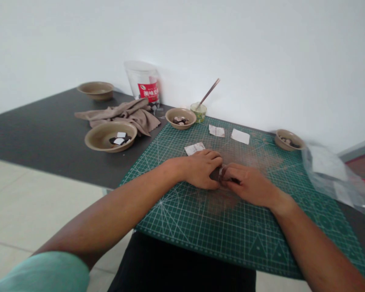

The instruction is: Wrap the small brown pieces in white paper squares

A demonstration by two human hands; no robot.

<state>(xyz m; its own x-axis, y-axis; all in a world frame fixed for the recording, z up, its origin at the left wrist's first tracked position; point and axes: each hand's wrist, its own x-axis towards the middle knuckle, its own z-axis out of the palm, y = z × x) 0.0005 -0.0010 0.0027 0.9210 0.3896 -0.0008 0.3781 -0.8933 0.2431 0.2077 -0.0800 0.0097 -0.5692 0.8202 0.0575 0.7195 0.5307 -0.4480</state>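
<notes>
On the green cutting mat (182, 207), my left hand (202, 168) lies palm down, with thumb and fingers closed around a small dark flat piece (214, 174). Its far side is hidden under the fingers. My right hand (249, 184) meets it from the right, fingers curled in a pinch against the dark piece's edge. A bit of something whitish (222, 171) shows at the right fingertips, too small to name. Just beyond my left hand is a creased, stained white square sheet (194, 148). Reddish-brown dust (222, 202) covers the mat around both hands.
Farther back lie a stained white sheet (216, 131) and a cleaner one (240, 136). Bowls with small pieces stand left (94, 138), behind (170, 117) and right (280, 142). A cup (198, 115) holds a stick. A cloth (124, 113), clear tub (140, 77) and plastic bag (328, 174) flank the mat.
</notes>
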